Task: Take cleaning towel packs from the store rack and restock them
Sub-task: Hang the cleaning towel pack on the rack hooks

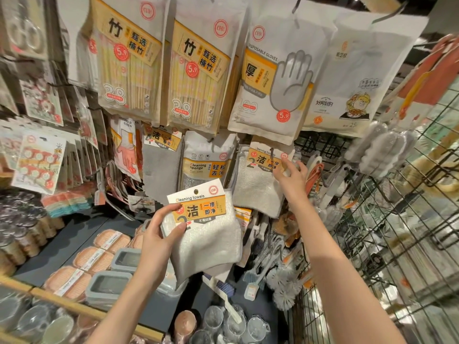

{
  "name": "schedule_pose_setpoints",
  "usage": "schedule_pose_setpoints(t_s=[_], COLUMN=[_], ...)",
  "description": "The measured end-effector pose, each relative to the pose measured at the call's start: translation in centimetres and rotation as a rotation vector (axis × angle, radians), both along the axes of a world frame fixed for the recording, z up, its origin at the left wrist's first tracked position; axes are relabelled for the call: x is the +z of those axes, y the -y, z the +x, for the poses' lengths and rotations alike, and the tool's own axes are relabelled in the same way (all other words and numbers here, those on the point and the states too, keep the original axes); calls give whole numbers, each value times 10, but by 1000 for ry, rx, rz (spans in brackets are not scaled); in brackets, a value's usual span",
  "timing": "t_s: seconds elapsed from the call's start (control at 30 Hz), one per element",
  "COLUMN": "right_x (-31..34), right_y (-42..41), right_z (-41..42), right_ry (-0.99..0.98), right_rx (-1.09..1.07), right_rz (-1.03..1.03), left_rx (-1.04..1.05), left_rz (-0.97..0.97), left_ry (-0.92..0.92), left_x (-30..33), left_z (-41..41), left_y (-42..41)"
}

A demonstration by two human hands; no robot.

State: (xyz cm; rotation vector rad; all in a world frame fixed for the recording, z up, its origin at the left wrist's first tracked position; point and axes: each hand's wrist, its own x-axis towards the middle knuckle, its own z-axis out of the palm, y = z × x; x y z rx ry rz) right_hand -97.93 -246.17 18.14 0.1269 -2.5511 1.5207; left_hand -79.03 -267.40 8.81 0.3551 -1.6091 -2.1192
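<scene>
Your left hand [162, 228] grips a cleaning towel pack [207, 228] in the lower middle of the frame, thumb pressed over the orange label and the other fingers curled behind its left edge. The pack is tilted, clear of the rack, its card header uppermost. Your right hand [290, 171] reaches up at centre right to a second towel pack [258, 180] hanging on the rack; its fingers are at the pack's upper right corner, and they look to be pinching the header, though the view is too blurred to be sure. Just left of that hanging pack is a cleaning sponge pack [207, 157]. Above them, along the top of the frame, hang a disposable gloves bag [270, 78] and two chopstick packs [124, 58].
</scene>
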Motion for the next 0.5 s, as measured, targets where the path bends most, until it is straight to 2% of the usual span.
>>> schedule_pose_setpoints(t_s=[0.17, 0.3, 0.5], right_x=[3, -4, -34], right_y=[-4, 1, 22], right_z=[28, 52, 83], right_ry=[-65, -88, 97], right_rx=[7, 123, 436], right_rz=[-45, -76, -92], left_rx=[-22, -36, -62], left_rz=[12, 7, -13], left_ry=[-6, -20, -19], left_x=[-1, 0, 1], left_z=[-3, -5, -9], left_y=[-3, -6, -12])
